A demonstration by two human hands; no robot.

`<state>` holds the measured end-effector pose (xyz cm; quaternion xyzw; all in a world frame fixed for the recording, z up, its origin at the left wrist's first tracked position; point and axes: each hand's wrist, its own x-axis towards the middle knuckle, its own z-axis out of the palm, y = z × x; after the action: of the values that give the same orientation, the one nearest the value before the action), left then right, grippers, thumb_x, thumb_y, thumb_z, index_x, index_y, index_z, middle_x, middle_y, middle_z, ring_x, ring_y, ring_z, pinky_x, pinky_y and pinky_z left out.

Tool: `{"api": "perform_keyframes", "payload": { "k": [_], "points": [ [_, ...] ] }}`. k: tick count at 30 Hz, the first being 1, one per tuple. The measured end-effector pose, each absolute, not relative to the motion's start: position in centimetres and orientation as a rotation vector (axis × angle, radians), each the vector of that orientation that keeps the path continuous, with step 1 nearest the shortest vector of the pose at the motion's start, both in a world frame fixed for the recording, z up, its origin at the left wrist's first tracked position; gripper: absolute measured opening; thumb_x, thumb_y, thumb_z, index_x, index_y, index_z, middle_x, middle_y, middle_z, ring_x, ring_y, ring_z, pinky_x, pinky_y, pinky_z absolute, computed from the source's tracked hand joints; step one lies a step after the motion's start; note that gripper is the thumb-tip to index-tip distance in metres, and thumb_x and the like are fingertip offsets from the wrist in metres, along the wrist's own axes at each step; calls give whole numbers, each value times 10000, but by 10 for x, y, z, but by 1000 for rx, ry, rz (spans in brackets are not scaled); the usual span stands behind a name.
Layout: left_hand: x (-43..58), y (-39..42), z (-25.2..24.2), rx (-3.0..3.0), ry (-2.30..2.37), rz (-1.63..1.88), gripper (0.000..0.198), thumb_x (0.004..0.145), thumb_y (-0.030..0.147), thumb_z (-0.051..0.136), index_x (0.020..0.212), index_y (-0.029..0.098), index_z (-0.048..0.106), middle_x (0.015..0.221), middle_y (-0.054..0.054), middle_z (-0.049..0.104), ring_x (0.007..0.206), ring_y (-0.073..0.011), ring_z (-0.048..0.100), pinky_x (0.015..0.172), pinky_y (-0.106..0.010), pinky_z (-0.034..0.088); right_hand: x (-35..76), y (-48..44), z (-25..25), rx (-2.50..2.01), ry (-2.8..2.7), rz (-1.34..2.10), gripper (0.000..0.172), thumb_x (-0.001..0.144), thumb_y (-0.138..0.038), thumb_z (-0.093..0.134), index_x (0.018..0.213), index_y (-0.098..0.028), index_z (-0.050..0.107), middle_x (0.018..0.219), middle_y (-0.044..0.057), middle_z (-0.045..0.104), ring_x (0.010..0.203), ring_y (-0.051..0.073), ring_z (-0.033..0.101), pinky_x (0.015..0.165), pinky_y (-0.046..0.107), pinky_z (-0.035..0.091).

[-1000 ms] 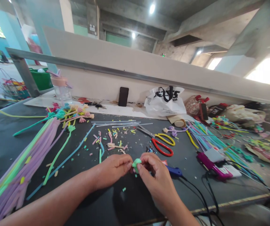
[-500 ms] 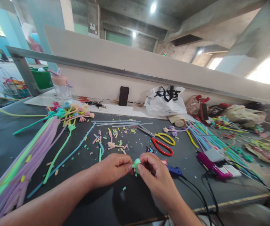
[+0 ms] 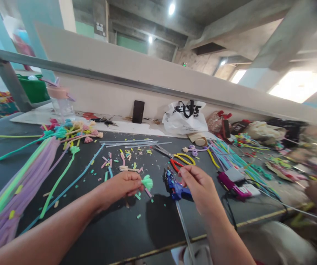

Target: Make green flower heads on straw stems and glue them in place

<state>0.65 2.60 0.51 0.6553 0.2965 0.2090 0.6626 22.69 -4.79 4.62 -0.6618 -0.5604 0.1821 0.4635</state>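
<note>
My left hand pinches a small mint-green pipe-cleaner flower between thumb and fingers, its frilled head facing right. On the dark tabletop a blue glue gun lies to the right, with a clear glue stick running out of its back past the table edge. My right hand is over the gun's handle, which it partly hides. Its fingers are curled and the thumb closed against them; whatever may be between them does not show. Pipe-cleaner offcuts lie scattered beyond my left hand.
Red-and-yellow-handled scissors lie beyond my right hand. Bundled pipe cleaners fill the left side, more the right. A magenta tool with a cord sits right. Phone and white bag stand at the back.
My hands have moved apart: the left keeps the green flower, while the right has let go of it and shifted right over the glue gun. The view has turned slightly right.
</note>
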Motion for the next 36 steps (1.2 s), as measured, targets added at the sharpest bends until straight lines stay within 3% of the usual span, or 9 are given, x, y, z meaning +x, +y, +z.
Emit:
{"api": "perform_keyframes", "payload": {
  "k": [6, 9, 11, 14, 23, 28, 32, 36],
  "points": [
    [3, 32, 7, 1411, 820, 508, 353, 779, 486, 502, 731, 142, 565, 455, 73, 369, 406, -57, 220, 413, -200, 113, 249, -71, 31, -2015, -1651, 74, 323, 859, -387, 407, 666, -189, 572, 561, -6, 542, 547, 151, 515, 528, 245, 368],
    [2, 33, 7, 1379, 818, 542, 336, 748, 476, 537, 714, 143, 571, 450, 77, 373, 403, -54, 231, 408, -193, 126, 245, -80, 15, -2052, -1712, -11, 189, 796, -207, 442, 876, -174, 610, 948, 83, 642, 876, 222, 576, 756, 316, 405],
    [1, 34, 6, 1365, 815, 563, 327, 738, 467, 547, 710, 143, 572, 450, 80, 375, 402, -51, 234, 407, -189, 127, 244, -81, 8, -2113, -1785, -72, 385, 695, -89, 460, 1048, -183, 584, 1185, 101, 575, 1089, 261, 495, 885, 379, 345],
    [0, 36, 4, 1338, 815, 592, 326, 736, 469, 541, 717, 144, 567, 452, 84, 375, 391, -47, 223, 404, -190, 112, 248, -73, 3, -2190, -1920, -96, 606, 587, -8, 463, 1159, -194, 542, 1218, 93, 582, 1129, 264, 486, 957, 433, 271],
    [3, 36, 6, 1212, 780, 711, 283, 740, 426, 529, 727, 143, 538, 517, 68, 417, 408, -40, 253, 404, -187, 131, 265, -45, 2, -1987, -1927, -113, 512, 614, -99, 516, 1122, -158, 506, 1085, 123, 603, 931, 252, 595, 795, 359, 432],
    [5, 35, 9, 1158, 756, 765, 239, 763, 371, 521, 692, 144, 500, 588, 42, 469, 438, -35, 273, 410, -179, 145, 222, -60, 3, -1667, -1842, -60, 197, 765, -205, 480, 962, -216, 492, 778, 24, 598, 656, 168, 598, 612, 256, 479],
    [7, 31, 12, 1150, 747, 769, 231, 791, 358, 508, 758, 131, 539, 570, 41, 469, 435, -38, 291, 411, -177, 161, 188, -66, -5, -1244, -1967, -11, 208, 745, -145, 500, 943, -210, 499, 893, 61, 592, 782, 175, 621, 667, 241, 503],
    [7, 27, 16, 1150, 730, 807, 225, 804, 343, 517, 738, 128, 533, 597, 22, 503, 445, -41, 305, 412, -173, 188, 185, -61, -18, -1265, -1930, -143, 262, 754, -162, 511, 1013, -196, 498, 960, 93, 591, 841, 191, 638, 631, 229, 521]
  ]
}}
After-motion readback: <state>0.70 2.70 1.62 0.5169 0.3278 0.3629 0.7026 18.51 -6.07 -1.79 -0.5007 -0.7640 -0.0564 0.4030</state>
